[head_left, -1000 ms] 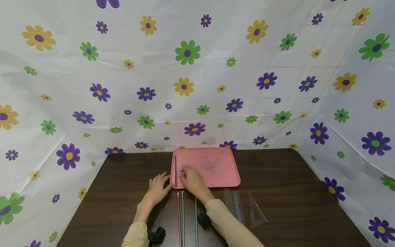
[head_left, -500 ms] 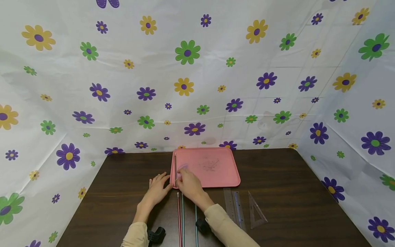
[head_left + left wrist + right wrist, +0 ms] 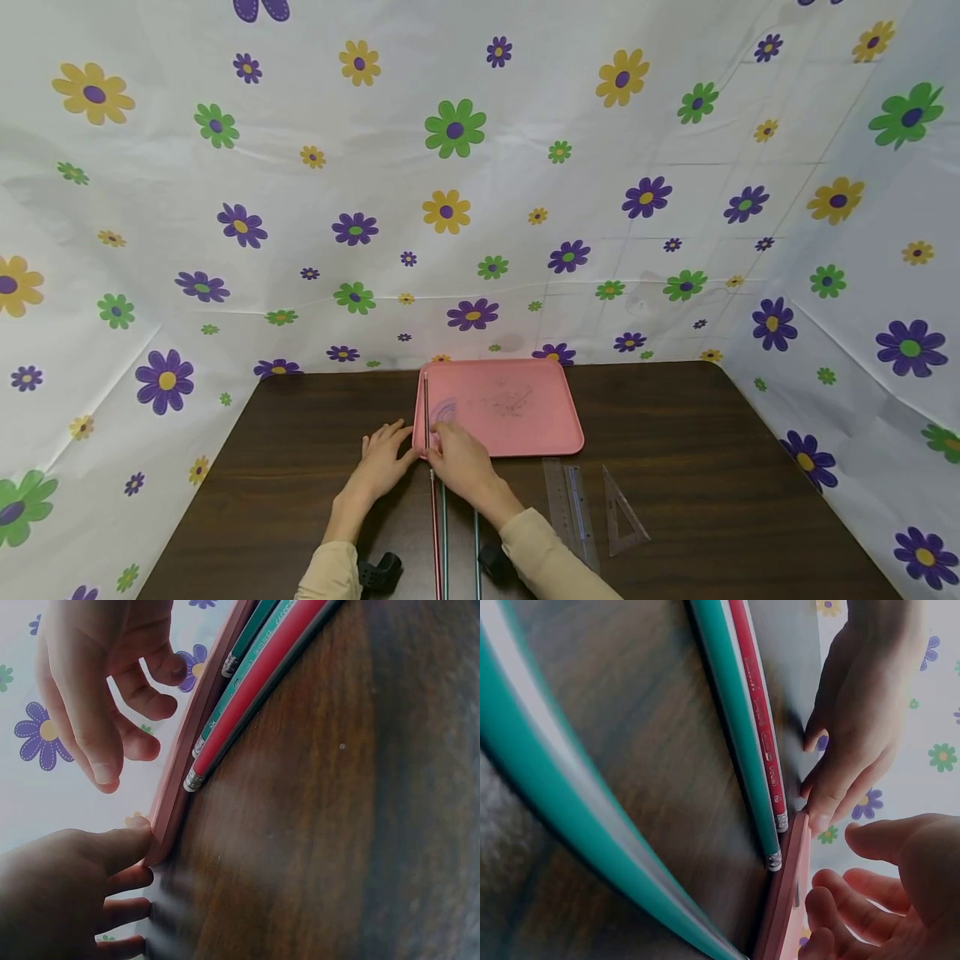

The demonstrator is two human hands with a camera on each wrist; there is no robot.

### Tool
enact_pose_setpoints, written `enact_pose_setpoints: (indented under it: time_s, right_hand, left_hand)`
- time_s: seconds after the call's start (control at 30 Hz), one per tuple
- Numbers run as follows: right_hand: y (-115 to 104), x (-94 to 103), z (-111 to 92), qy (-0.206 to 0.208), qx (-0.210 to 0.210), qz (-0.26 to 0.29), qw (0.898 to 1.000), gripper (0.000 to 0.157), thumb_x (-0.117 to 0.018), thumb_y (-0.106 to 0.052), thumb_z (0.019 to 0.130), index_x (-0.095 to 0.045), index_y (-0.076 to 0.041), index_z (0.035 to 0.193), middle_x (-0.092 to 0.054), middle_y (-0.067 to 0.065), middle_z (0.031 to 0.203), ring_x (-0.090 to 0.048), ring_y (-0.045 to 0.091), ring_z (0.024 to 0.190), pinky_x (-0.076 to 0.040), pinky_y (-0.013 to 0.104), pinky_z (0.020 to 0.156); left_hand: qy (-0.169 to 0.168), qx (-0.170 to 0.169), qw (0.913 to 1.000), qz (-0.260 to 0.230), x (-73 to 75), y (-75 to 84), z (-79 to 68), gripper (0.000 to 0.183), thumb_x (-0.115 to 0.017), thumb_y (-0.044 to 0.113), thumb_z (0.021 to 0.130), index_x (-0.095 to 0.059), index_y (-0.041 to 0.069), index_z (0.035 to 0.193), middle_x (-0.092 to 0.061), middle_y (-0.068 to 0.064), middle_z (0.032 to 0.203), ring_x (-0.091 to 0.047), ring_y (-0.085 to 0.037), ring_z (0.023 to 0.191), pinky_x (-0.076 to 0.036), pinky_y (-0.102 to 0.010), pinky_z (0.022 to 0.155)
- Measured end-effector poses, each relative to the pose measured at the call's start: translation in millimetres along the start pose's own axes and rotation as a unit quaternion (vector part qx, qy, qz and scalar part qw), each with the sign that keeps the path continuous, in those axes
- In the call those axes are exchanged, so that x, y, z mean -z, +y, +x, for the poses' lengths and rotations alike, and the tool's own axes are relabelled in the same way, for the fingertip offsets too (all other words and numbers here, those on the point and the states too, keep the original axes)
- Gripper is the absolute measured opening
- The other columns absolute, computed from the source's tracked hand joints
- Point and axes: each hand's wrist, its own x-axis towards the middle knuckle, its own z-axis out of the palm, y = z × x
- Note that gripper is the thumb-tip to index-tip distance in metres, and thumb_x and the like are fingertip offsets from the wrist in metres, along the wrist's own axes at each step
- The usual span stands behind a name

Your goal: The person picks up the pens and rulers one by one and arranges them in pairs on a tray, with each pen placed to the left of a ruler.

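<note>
My left hand (image 3: 381,461) rests at the left front corner of the pink tray (image 3: 540,429), its thumb on the rim and its fingers spread along the outside. Over that same corner is my right hand (image 3: 467,467), fingers loosely bent and thumb apart, with nothing seen between them in the right wrist view. Inside the tray a dark pencil (image 3: 426,400) lies along the left side. Beside it sits a clear purplish protractor (image 3: 445,410), partly covered by the right hand. A red pencil (image 3: 247,701) and two green pencils lie on the table against the tray's front edge.
Right of the pencils lie two clear rulers, a wide ruler (image 3: 557,500) and a blue-marked ruler (image 3: 581,512). Next to them is a clear set square (image 3: 621,521). A flower-printed sheet (image 3: 480,208) hangs behind the dark wooden table (image 3: 675,450).
My right hand has moved off the protractor, toward the tray's front left corner, and more of the protractor shows. The left hand has stayed at the corner.
</note>
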Motion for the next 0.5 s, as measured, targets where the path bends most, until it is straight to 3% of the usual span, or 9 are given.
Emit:
enact_pose_setpoints:
  time_s: [0.17,0.33,0.5]
  right_hand:
    - [-1.4,-0.2,-4.8,0.002,0.008,0.000,1.000,0.033,-0.072,-0.024,0.090,-0.067,-0.008,0.119,-0.065,0.001,0.088,-0.056,0.009,0.070,-0.050,0.026,0.062]
    - [-4.7,0.2,-10.4,-0.001,0.021,0.000,1.000,0.036,-0.072,-0.025,0.091,-0.066,-0.004,0.120,-0.071,0.006,0.101,-0.067,0.015,0.085,-0.056,0.030,0.073]
    - [-7.8,0.2,-15.2,-0.013,0.015,-0.007,1.000,0.035,-0.071,-0.025,0.091,-0.066,-0.004,0.119,-0.071,0.006,0.108,-0.069,0.016,0.092,-0.058,0.032,0.076]
  left_hand:
    - [0.004,-0.002,1.0000,-0.004,0.1,0.7,0.5,0.048,-0.060,0.031,0.099,-0.057,0.003,0.137,-0.044,-0.026,0.150,-0.031,-0.052,0.142,-0.014,-0.077,0.110]
    - [0.003,0.000,1.0000,-0.003,-0.5,0.1,0.7,0.048,-0.059,0.032,0.099,-0.057,0.004,0.138,-0.043,-0.025,0.151,-0.031,-0.051,0.143,-0.013,-0.076,0.111]
    - [0.005,-0.001,1.0000,-0.004,-0.8,0.2,0.4,0.047,-0.060,0.030,0.098,-0.057,0.003,0.137,-0.043,-0.025,0.151,-0.031,-0.052,0.142,-0.013,-0.076,0.111]
